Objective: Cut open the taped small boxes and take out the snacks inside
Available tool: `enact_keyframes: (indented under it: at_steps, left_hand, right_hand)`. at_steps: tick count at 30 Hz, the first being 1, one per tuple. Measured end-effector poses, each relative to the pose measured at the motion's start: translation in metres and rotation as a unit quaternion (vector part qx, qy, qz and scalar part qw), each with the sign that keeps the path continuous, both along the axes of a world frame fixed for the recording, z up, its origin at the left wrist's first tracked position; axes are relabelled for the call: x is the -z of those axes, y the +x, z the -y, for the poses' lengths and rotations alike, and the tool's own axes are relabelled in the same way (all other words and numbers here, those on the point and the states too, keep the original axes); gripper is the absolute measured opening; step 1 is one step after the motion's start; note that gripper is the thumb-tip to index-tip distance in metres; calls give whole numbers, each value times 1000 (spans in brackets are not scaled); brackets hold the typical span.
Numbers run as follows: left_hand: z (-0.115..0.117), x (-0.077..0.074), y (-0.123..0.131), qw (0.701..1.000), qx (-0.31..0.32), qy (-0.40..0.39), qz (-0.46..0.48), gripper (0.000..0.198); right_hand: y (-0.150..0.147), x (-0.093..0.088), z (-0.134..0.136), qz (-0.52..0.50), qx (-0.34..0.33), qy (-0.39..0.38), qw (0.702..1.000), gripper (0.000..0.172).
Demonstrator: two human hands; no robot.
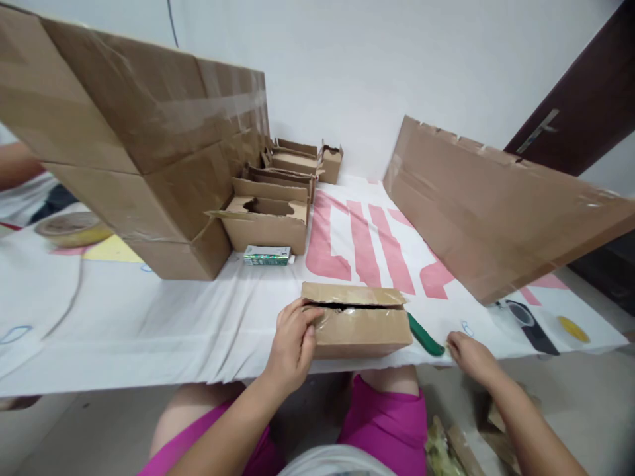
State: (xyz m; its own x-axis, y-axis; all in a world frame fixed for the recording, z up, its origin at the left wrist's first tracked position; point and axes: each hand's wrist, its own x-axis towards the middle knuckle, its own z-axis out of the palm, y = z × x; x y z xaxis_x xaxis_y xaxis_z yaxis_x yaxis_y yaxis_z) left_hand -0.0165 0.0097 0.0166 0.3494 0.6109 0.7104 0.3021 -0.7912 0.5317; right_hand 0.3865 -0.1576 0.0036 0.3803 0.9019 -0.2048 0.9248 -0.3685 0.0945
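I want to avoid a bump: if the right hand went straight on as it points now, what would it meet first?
The right hand would most likely meet the green tool, lying beside the cardboard box, though depth is hard to judge.

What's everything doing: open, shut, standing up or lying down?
Left hand: fingers on the front box
Front box: top partly open, dark gap showing
Right hand: fingers curled, can't tell if holding anything
Green tool: lying down
Box with a hole: flaps open
Large boxes: stacked
Small green-and-white carton: lying down
Big cardboard piece: standing up
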Motion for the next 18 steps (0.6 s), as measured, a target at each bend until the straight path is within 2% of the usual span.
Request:
enact_keyframes:
  at_steps: [3,6,9,11,14,16,18]
  left_hand:
    - [2,3,0,1000,-15,-7,9,35]
    - [4,3,0,999,-27,-23,15,53]
    - [4,-1,0,1000,-15,-24,-10,56]
    - [4,-5,-1,999,-10,-19,-32,53]
    - [3,-11,-2,998,-19,-14,-57,48]
    - [2,-13,-2,997,-26,-12,-68,45]
    - [2,-14,-2,997,-31,-10,-74,43]
  right_hand:
    - [4,1,8,-32,-13,-16,999,19]
    - [9,-10,5,-50,-30,-13,998,23]
    - [0,-28,-10,-18,-26,91,995,22]
    - [-17,-44,-25,-28,-48,202,978,24]
    - [-56,-71,-54,-119,-124,329,929,25]
    - [-83,-88,-73,-199,-162,345,903,23]
    - [-110,-101,-93,-290,-186,309,887,23]
